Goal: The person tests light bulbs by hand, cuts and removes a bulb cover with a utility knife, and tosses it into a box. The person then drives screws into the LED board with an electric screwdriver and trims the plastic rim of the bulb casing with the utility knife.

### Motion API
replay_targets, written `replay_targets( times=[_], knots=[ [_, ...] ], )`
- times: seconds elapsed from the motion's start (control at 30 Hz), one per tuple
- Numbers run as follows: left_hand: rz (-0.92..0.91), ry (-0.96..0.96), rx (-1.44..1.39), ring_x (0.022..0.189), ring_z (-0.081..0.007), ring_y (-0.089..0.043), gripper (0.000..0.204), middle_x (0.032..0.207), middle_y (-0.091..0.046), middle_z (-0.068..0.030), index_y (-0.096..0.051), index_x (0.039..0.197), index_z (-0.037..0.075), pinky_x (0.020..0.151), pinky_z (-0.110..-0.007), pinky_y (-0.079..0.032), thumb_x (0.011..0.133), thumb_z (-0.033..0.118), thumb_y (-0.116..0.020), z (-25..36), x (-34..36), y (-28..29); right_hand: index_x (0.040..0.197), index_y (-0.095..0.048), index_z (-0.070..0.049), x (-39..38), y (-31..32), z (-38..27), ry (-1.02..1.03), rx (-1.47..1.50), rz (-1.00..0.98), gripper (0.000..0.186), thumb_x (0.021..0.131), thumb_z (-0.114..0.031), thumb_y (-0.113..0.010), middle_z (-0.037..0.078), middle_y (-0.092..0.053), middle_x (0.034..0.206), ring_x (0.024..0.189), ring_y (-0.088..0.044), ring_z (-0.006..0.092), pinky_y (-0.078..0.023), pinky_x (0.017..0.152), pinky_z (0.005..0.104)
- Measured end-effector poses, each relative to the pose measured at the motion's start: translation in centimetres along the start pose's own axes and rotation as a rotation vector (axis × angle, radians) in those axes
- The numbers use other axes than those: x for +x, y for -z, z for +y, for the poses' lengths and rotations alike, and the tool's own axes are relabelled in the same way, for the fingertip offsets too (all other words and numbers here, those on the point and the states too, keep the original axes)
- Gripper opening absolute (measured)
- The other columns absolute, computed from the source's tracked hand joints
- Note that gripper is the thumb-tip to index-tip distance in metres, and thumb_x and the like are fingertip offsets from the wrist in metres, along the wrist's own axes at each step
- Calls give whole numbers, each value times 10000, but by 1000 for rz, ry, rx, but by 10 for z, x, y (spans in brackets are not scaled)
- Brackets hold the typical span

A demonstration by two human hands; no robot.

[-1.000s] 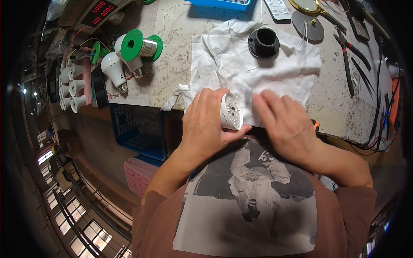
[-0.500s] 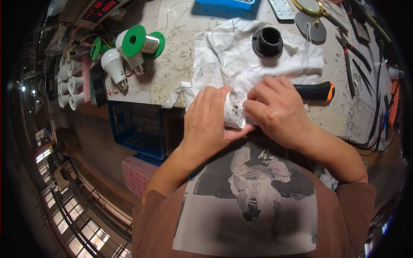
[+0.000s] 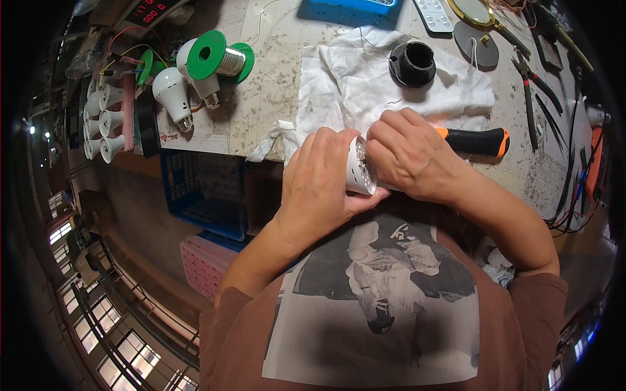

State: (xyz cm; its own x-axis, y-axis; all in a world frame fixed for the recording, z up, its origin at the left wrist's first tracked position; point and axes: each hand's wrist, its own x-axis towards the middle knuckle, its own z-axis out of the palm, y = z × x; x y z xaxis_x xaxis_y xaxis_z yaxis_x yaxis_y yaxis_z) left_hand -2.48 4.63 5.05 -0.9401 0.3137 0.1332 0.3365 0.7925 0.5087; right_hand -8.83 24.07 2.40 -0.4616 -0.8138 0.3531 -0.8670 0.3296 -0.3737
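Near the table's front edge, my left hand (image 3: 317, 179) is wrapped round a white LED bulb housing (image 3: 355, 171). Its open end, with the round LED board showing, faces right. The fingers of my right hand (image 3: 412, 156) are curled and pressed together against that board. Whatever they pinch, if anything, is hidden behind the knuckles. Beyond both hands lies a white cloth (image 3: 339, 81), with a black round holder (image 3: 413, 65) standing on it. A black and orange tool handle (image 3: 479, 141) lies just past my right wrist.
At the left are a green solder spool (image 3: 207, 55), white bulbs (image 3: 172, 98) and several bulb housings (image 3: 112, 122). Pliers (image 3: 536, 88), a magnifying glass (image 3: 475, 12) and a blue tray (image 3: 352, 5) lie farther off. A blue crate (image 3: 205, 212) stands below the table edge.
My right hand has turned slightly and its fingers sit closer over the board. The bulb housing has tilted a little, showing less of its face. The view has shifted slightly.
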Motion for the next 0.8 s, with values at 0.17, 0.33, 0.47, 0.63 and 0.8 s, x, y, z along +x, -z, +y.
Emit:
replay_targets(
  times=[0.17, 0.33, 0.47, 0.63, 0.8],
  knots=[
    [-23, -6, 9, 923, -355, -599, 815, 1012, -574, -151, -531, 1240, 20, 770, -425, -510, 618, 380, -915, 0, -1, 1, 876, -529, -42, 12, 23, 13, -159, 14, 333, 178, 777, -24, -675, 91, -520, 827, 710, -552, 283, -457, 633, 389],
    [53, 39, -100, 951, -345, -611, 826, 1077, -582, -152, -522, 1241, 24, 792, -411, -517, 628, 413, -914, 0, -2, 0, 873, -561, -43, -24, 84, -3, -271, 97, 4, 171, 757, -32, -687, 90, -569, 820, 775, -605, 287, -476, 671, 392],
    [-74, 121, -118, 991, -346, -609, 813, 1103, -582, -157, -534, 1255, 33, 824, -411, -515, 647, 422, -910, 5, 5, 10, 918, -663, -52, -82, 117, -5, -289, 300, -544, 201, 725, -25, -711, 81, -610, 816, 809, -628, 273, -490, 675, 385],
    [12, 68, -47, 965, -343, -589, 808, 1070, -567, -143, -521, 1366, 40, 802, -422, -510, 764, 494, -811, -2, 6, 8, 960, -698, -62, -77, 110, -12, -369, 103, -286, 238, 727, -40, -739, 60, -611, 808, 803, -618, 258, -490, 718, 386],
    [150, -6, 10, 1012, -335, -601, 854, 1165, -606, -151, -484, 1445, 68, 858, -413, -496, 801, 558, -754, -1, -4, -8, 1031, -676, -57, -51, 77, 5, -344, -152, 51, 345, 712, -110, -797, 59, -618, 928, 830, -602, 258, -485, 732, 376]
  ],
)
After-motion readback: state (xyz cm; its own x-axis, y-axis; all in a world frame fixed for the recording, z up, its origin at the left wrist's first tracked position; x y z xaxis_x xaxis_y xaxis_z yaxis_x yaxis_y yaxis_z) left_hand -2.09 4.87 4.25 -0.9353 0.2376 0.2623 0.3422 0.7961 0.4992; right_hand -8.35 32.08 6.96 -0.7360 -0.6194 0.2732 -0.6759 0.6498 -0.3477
